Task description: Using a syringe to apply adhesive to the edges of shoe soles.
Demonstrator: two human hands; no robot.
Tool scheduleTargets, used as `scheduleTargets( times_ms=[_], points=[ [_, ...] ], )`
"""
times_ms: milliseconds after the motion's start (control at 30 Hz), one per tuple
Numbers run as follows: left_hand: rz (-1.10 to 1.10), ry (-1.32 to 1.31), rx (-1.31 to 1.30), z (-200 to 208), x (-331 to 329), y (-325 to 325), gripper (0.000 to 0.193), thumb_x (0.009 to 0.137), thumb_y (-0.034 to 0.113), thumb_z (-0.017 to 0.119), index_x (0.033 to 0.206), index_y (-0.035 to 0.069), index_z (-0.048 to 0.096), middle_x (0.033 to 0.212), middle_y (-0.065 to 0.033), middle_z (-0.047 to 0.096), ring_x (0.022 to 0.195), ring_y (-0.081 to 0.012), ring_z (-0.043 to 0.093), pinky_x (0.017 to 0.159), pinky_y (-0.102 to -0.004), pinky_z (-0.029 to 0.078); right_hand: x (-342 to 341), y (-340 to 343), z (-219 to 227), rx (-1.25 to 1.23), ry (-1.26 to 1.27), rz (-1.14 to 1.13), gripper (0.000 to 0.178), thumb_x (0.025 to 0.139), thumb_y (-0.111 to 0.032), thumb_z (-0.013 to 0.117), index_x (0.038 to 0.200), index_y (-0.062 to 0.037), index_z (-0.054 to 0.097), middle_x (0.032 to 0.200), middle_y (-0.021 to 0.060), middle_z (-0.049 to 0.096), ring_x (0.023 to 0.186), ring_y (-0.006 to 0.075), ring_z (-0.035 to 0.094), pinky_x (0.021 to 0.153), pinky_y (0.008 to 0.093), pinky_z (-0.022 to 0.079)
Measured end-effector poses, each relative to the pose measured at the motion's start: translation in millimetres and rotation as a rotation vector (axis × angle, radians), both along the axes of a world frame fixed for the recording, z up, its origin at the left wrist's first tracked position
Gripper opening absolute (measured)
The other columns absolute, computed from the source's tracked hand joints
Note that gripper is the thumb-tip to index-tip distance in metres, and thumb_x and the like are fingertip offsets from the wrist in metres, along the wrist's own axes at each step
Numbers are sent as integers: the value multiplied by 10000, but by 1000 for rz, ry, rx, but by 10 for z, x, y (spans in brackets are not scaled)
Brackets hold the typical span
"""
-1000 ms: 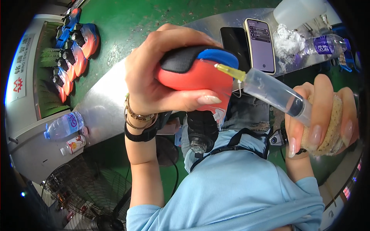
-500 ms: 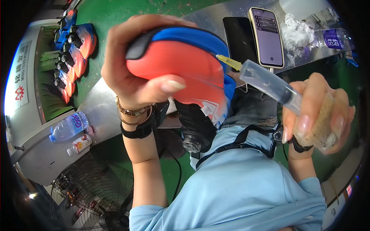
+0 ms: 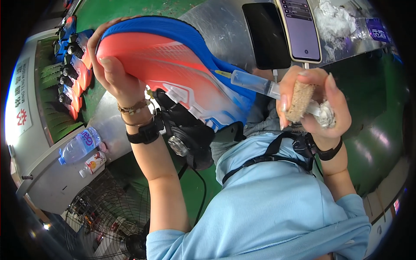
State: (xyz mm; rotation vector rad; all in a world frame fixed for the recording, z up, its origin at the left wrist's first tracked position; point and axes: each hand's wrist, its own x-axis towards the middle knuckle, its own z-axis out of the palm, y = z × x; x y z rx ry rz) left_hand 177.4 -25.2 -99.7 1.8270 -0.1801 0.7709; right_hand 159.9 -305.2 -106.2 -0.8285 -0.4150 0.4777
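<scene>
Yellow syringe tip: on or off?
On: the yellow tip sits at the front end of the clear syringe, pointing toward the shoe.

Site: a shoe workshop, I judge. At 10 o'clock, a row of orange-and-blue shoes (image 3: 80,69), matching the coral-and-blue sports shoe (image 3: 151,54) in my left hand (image 3: 113,80); at 11, green floor (image 3: 104,11); at 12, grey metal tabletop (image 3: 216,21); between 7 and 8, black wire-caged fan (image 3: 110,219).

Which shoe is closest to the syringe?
The shoe in the left hand, beside the syringe; the other shoes are grouped at the far left, with no hand on them.
</scene>
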Motion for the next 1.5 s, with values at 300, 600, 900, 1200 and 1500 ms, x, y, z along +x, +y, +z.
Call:
scheduleTargets(
  times_ms=[300,600,900,1200,1500],
  points=[
    [167,29,45,-203,79,155,580,881,508,377,1112,-10,500,1038,-105,548,941,-189,540,827,-302,446,-123,-219,-131,-115,100,76,542,925,-322,257,1070,115,542,813,182,592,626,190,575,556,267,456],
    [333,80,-18,-609,60,419,457,925,336,411,1158,-50,488,1094,-70,532,999,-127,493,887,-260,382,-196,-404,-271,-284,-98,-4,509,899,-296,298,1055,114,556,831,187,594,670,203,578,611,273,450],
    [377,376,-567,-976,-179,603,373,888,282,529,1049,-52,569,979,-69,605,891,-116,556,781,-240,435,-152,-265,-303,-302,1,-98,464,911,-251,257,1099,76,527,849,136,587,721,145,565,622,255,493],
    [638,657,-575,-829,-1305,308,297,900,304,484,902,20,572,805,-47,597,640,-105,565,518,-208,452,-147,-2,-379,-237,13,-168,359,923,-193,302,1139,9,505,812,56,581,723,75,542,643,231,492],
    [273,966,-846,-640,-2061,-475,396,919,360,416,1084,10,501,1032,-109,588,902,-197,611,651,-314,555,-161,24,-404,-263,40,-170,355,930,-185,280,1104,-20,541,794,45,600,683,73,568,581,206,485]
  ],
)
